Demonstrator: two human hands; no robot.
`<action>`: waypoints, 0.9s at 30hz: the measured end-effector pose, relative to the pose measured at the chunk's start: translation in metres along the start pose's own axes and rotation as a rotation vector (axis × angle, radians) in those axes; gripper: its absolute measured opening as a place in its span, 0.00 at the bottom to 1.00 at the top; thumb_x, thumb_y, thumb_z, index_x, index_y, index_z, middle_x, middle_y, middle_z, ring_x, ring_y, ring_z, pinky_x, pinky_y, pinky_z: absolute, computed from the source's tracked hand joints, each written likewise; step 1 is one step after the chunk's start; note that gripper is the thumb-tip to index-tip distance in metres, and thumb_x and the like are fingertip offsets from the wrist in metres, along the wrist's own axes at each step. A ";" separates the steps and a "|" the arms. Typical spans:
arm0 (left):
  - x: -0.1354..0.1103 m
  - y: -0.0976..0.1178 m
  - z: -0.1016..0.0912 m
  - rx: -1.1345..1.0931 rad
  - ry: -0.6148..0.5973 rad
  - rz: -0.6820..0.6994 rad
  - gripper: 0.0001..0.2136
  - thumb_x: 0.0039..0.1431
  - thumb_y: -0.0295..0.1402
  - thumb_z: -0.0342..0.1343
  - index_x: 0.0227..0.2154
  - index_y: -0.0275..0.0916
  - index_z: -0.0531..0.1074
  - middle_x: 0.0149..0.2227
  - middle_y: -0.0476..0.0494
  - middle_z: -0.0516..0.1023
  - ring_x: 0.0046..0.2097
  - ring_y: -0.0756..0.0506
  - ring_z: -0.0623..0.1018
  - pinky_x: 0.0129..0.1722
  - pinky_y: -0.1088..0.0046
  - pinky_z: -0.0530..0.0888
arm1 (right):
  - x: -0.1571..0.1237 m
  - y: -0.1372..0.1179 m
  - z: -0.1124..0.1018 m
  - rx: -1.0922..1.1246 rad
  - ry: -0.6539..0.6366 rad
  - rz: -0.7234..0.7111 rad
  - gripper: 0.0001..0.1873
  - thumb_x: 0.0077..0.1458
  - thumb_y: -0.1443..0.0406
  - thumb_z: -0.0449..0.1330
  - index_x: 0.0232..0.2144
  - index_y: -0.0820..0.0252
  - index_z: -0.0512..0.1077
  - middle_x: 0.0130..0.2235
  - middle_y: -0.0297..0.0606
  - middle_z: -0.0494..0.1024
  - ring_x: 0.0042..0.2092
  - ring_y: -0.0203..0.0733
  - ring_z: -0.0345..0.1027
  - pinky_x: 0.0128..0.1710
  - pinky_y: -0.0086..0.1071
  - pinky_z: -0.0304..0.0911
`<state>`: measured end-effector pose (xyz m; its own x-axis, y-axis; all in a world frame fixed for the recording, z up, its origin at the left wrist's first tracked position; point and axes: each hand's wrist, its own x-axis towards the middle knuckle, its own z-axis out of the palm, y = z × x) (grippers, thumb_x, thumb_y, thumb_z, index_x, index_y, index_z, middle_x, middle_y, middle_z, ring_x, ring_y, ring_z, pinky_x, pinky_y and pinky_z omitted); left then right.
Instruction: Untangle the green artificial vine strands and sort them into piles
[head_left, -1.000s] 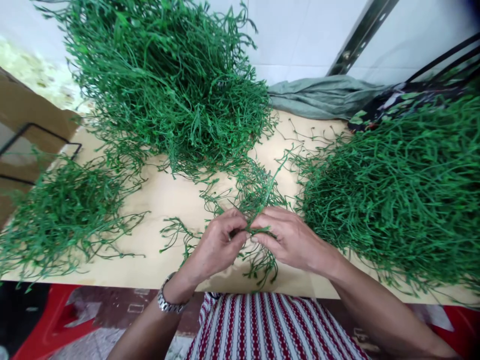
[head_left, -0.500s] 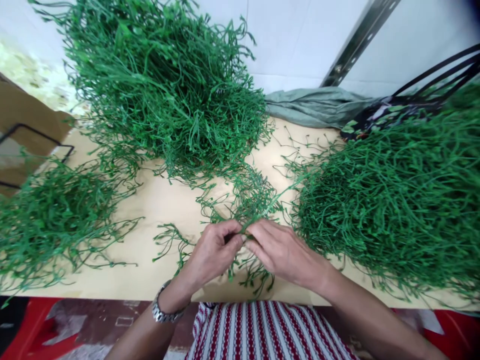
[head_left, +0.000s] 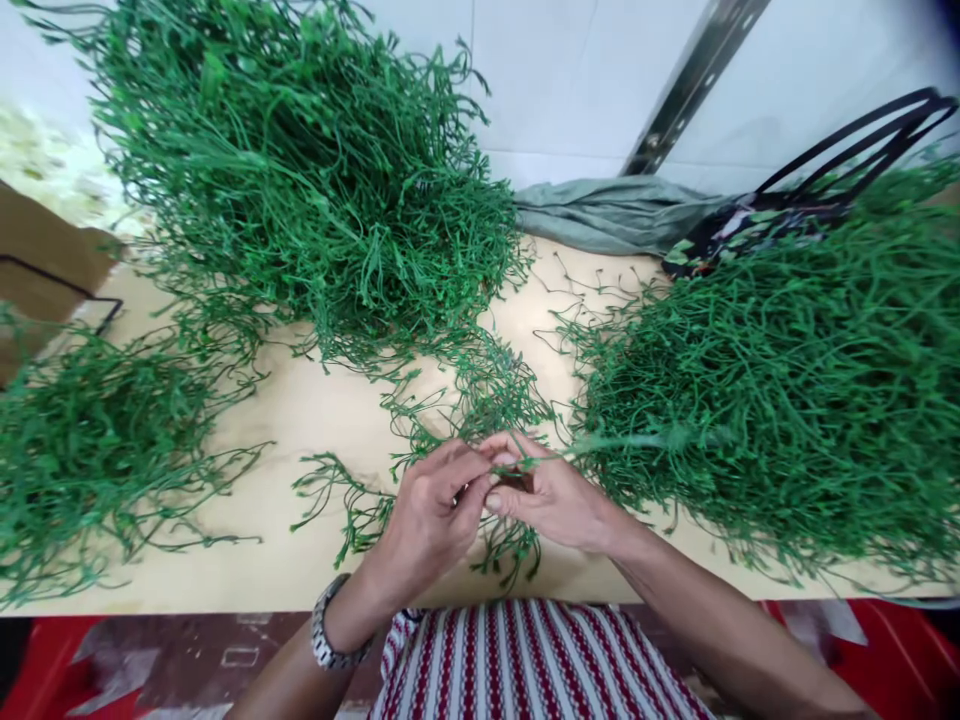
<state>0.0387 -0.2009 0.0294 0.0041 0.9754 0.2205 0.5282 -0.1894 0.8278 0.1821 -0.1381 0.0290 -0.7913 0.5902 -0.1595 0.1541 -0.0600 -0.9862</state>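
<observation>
Both hands meet near the front edge of a pale wooden table (head_left: 315, 400). My left hand (head_left: 427, 515), with a metal watch on its wrist, pinches a thin green plastic stem (head_left: 622, 440) at its near end. My right hand (head_left: 551, 495) is closed on the same stem, fingers pressed against those of the left. The stem runs out to the right, blurred, over the right-hand heap. A few loose green sprigs (head_left: 352, 500) lie under and left of my hands.
Three heaps of green plastic stems stand around: a tall one (head_left: 300, 190) at the back, a broad one (head_left: 780, 380) at the right, a lower one (head_left: 82, 440) at the left. A grey-green cloth (head_left: 607, 210) and a black-handled bag (head_left: 757, 220) lie by the white wall.
The stem held between both hands has swung from pointing up and away to lying out to the right. My hands have shifted slightly and stay pinched together.
</observation>
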 end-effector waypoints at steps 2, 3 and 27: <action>-0.001 0.000 -0.001 0.014 -0.022 -0.003 0.09 0.56 0.23 0.46 0.23 0.35 0.68 0.22 0.49 0.64 0.26 0.52 0.65 0.28 0.76 0.61 | -0.003 0.001 0.002 -0.170 -0.027 -0.028 0.04 0.56 0.67 0.50 0.35 0.61 0.62 0.28 0.31 0.65 0.28 0.31 0.61 0.28 0.25 0.58; 0.000 0.000 -0.002 0.028 -0.045 -0.006 0.10 0.56 0.23 0.46 0.22 0.35 0.67 0.22 0.50 0.64 0.26 0.52 0.64 0.28 0.76 0.60 | -0.005 0.001 0.002 -0.294 -0.017 -0.053 0.05 0.57 0.67 0.48 0.34 0.61 0.63 0.26 0.31 0.64 0.26 0.31 0.59 0.27 0.26 0.56; 0.006 -0.001 -0.017 -0.390 -0.302 -0.355 0.14 0.53 0.39 0.52 0.18 0.35 0.64 0.19 0.52 0.55 0.23 0.52 0.57 0.21 0.78 0.56 | -0.011 -0.021 -0.018 -0.673 -0.096 -0.160 0.11 0.54 0.67 0.49 0.20 0.61 0.61 0.18 0.26 0.52 0.20 0.28 0.46 0.20 0.24 0.43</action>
<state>0.0235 -0.1972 0.0386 0.1557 0.9647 -0.2125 0.1920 0.1815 0.9645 0.1979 -0.1291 0.0519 -0.8791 0.4742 -0.0484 0.3397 0.5521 -0.7614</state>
